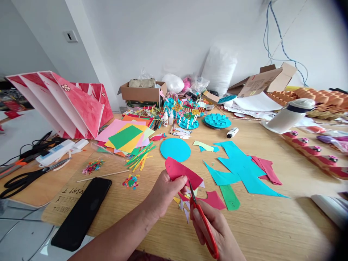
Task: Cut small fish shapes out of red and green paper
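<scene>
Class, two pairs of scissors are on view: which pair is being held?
The red-handled scissors, gripped in the right hand; the black-handled scissors lie untouched far to the left.

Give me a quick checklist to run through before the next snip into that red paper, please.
1. Left hand has a firm grip on the red paper: ok, pinched near its lower edge.
2. Right hand holds the scissors: ok, fingers around the red handles.
3. Blade tip meets the paper: ok, it sits at the lower edge.
4. Left thumb out of the blades' path: cannot tell, it lies close to the tip.
5. Table bare under the cut: not ok, paper offcuts lie there.
</scene>
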Motion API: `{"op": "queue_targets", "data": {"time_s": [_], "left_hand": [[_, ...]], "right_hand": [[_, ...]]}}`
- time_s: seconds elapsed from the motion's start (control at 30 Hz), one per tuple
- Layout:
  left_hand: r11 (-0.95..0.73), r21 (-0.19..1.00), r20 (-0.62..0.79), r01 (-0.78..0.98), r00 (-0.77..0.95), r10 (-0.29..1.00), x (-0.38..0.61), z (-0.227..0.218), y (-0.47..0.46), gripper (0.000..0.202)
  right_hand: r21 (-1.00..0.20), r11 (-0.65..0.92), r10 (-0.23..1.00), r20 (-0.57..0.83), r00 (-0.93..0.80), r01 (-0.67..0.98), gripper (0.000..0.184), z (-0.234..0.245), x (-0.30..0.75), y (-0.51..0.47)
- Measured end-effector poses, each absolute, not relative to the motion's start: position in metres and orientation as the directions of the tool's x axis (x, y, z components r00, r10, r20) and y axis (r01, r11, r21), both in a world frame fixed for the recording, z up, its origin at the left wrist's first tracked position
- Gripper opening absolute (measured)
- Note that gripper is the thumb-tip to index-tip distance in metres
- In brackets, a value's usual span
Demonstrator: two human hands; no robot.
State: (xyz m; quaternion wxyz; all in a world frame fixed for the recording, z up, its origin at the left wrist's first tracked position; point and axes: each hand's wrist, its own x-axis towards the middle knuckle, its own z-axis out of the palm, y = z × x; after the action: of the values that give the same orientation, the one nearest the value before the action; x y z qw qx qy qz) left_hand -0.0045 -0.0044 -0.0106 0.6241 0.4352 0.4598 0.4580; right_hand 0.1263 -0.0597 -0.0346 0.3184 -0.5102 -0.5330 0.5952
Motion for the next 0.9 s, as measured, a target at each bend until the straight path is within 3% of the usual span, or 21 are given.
{"op": "queue_targets", "data": {"time_s": [0.3, 0.7, 0.9], "left_hand": [[0.219, 0.95, -0.181, -0.224, 0.177, 0.967, -0.003, -0.007, -0.009, 0.013], [0.269, 0.911, -0.232, -0.314, 0.15, 0.961, -0.002, -0.008, -0.01, 0.016], [0.241, 0.924, -0.172, -0.296, 0.24, 0.955, -0.016, -0.008, -0.002, 0.02]], "right_hand": [[-0.978, -0.166, 0.933, -0.197, -0.301, 0.124, 0.047, -0.035, 0.125, -0.058], [-0.971, -0.207, 0.932, -0.233, -0.277, 0.12, 0.047, -0.037, 0.126, -0.059], [-0.962, -0.211, 0.925, -0.253, -0.283, 0.172, 0.046, -0.033, 0.126, -0.058]]}}
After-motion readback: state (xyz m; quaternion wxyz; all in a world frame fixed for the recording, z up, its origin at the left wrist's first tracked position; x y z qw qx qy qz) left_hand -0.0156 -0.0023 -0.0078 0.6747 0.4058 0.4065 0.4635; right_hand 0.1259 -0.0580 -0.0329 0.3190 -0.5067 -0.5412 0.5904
